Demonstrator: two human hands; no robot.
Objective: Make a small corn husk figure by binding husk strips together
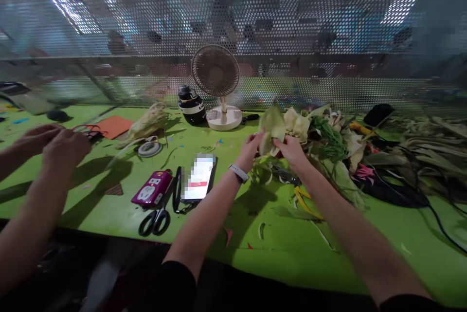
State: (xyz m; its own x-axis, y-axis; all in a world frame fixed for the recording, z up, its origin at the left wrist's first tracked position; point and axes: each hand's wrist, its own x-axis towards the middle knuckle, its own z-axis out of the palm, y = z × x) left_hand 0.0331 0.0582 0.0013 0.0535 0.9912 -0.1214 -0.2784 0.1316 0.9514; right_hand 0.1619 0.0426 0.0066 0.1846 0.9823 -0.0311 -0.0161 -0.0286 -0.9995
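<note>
Both hands are up off the counter [277, 253] and pinched on the same pale leaf [272, 127]. Left hand [251, 149] has the lower left edge, right hand [291, 149] grips the bottom right, fingers closed around the base. So neither hand is nearer, the leaf sits right between them and pokes straight up from the fingertips, long axis roughly vertical, tip pointing toward the little desk fan [216, 78].

Material-wise it looks like a dry husk or artificial petal: papery, yellow-green, a bit cupped, soft matte surface. Just behind it and to the right is a heap of similar leaves [328, 132] mixed with stringy dark green strands, practically touching the right hand's knuckles. Can't tell if the held leaf is joined to that heap or free.

Counter is smooth bright green with scraps all over it. To the left of the left forearm lie a phone [199, 178], black scissors [156, 219] and a magenta power strip [151, 188]. Far left, another person's hands [54, 144] are busy with something small, well apart from all this.
</note>
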